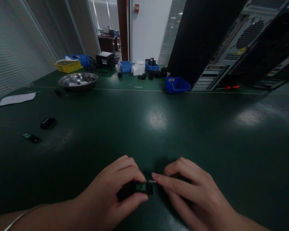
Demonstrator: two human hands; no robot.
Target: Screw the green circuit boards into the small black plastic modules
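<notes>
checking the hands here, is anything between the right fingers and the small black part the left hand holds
Nothing visible. The left hand pinches the small black part just above the green mat, and the right hand has its fingertips at the part's right end.

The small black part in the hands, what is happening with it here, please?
A person holds a small black module with a green board face in the left hand, low over the dark green table. The right hand touches its end with a fingertip, at a small metal piece. Two similar black parts lie further left, apart from the hands.
</notes>
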